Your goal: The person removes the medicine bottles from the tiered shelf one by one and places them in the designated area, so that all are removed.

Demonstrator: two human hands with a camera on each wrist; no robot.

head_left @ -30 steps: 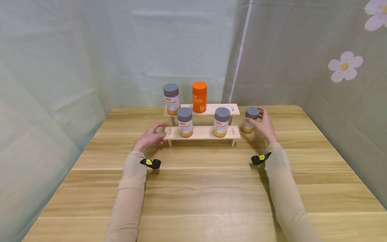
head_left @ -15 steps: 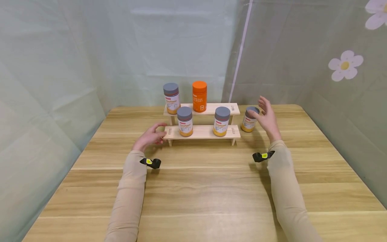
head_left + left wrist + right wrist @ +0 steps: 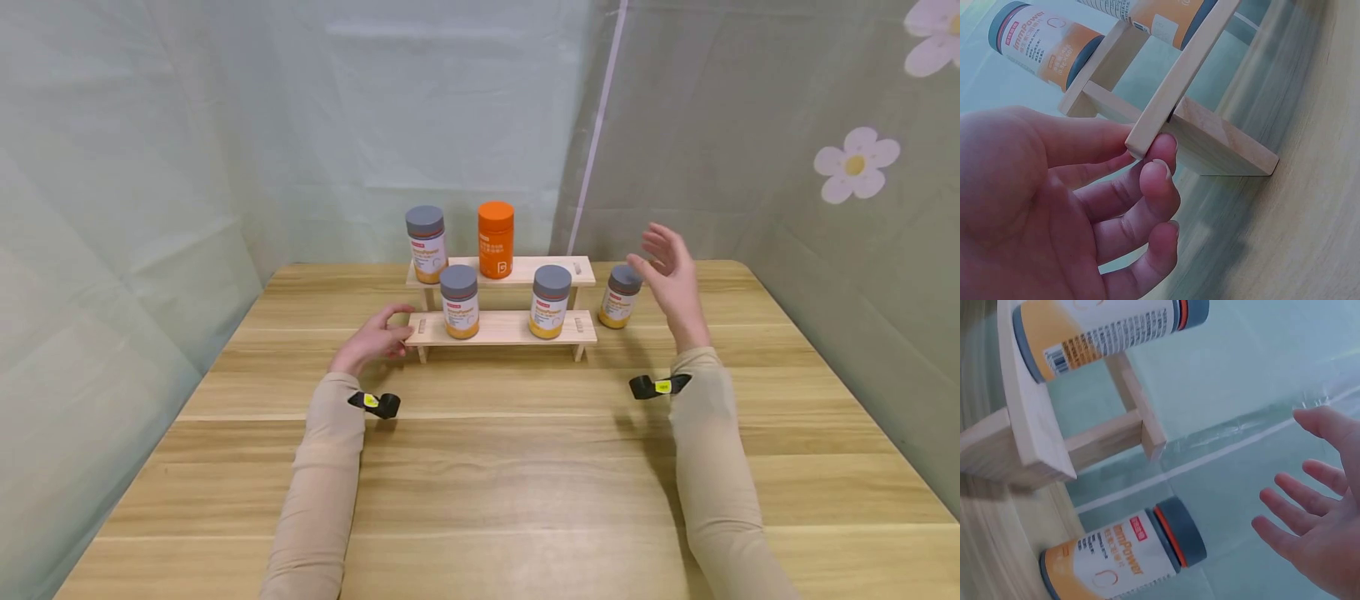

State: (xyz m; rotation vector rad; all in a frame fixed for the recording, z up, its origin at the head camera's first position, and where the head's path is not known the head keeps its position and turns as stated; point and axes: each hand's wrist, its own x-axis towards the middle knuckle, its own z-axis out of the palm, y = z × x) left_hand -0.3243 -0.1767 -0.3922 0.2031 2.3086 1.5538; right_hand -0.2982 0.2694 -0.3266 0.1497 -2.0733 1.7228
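Note:
My left hand point(image 3: 372, 340) pinches the left end of the front step of a two-step wooden rack point(image 3: 1179, 81), thumb above and fingers curled beneath the board. My right hand point(image 3: 672, 279) hangs in the air with its fingers spread, holding nothing. Just left of it, a grey-lidded supplement bottle point(image 3: 618, 297) stands upright on the table, right of the rack. The right wrist view shows that bottle point(image 3: 1119, 550) apart from the fingertips point(image 3: 1272, 531). Two similar bottles stand on the front step, the left one point(image 3: 460, 302) and the right one point(image 3: 550, 302).
On the rear step stand another grey-lidded bottle point(image 3: 427, 246) at the left end and an orange bottle point(image 3: 496, 240) near the middle. The rack is toward the back of the wooden table point(image 3: 495, 467). Pale curtains point(image 3: 450, 100) hang behind and at both sides.
My right hand has let go of the bottle at the right of the rack and moved up and to the right. The bottle stays standing. My left hand has kept its grip.

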